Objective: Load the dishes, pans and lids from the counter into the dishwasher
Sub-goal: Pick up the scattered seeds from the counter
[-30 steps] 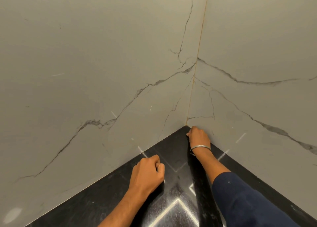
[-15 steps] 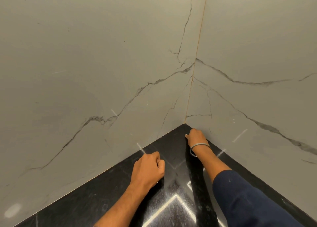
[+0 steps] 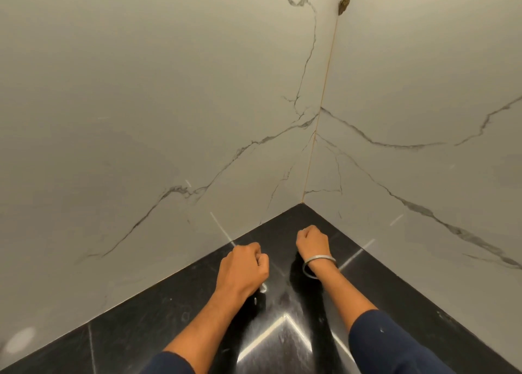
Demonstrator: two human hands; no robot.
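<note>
Glossy black counter [image 3: 147,325], pale grey walls [image 3: 141,105] with dark marble veins, navy sleeves [image 3: 389,345], silver bangle [image 3: 319,259]

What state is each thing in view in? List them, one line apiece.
left hand: fist closed, holding nothing, over the counter.
right hand: fist closed, holding nothing, nearer the corner.
bracelet: on the right wrist.
black counter: glossy, no dishes in view on it.
marble walls: veined, meeting at a corner.
</note>
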